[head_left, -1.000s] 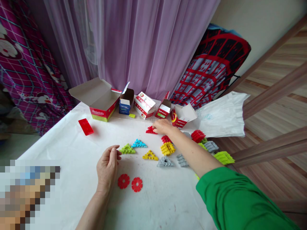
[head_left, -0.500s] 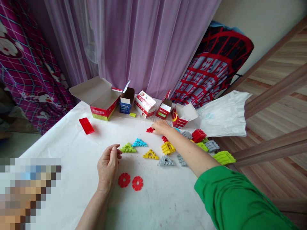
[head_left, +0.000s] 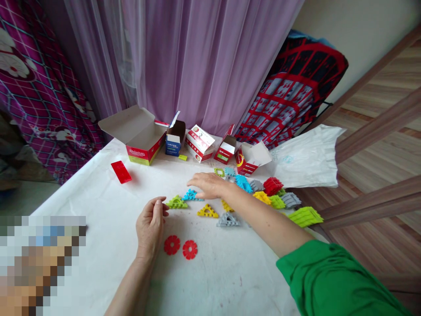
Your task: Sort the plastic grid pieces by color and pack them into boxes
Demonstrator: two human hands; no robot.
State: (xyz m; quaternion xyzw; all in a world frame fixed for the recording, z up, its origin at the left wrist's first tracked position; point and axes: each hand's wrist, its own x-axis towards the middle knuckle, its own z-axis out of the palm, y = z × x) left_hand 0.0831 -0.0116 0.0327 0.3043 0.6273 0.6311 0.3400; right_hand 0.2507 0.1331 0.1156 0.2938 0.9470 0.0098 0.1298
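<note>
My left hand rests on the table with its fingers curled in and the thumb on top; nothing shows in it. Its fingertips are beside a green triangular toy piece. My right hand reaches across, fingers stretched to the left and thumb apart, over the edge of a blue triangular piece. What lies beneath its palm is hidden. A yellow triangular piece and a grey one lie nearer me. Two red notched discs lie right of my left wrist.
Stacks of pieces in red, grey and lime green stand at the right. Along the back are a large open box, several smaller boxes and a white bag. A red flat piece lies at the left.
My right hand has moved left and towards me, from the red piece to the blue triangle, and its fingers have stretched out. My left hand is nearly unmoved.
</note>
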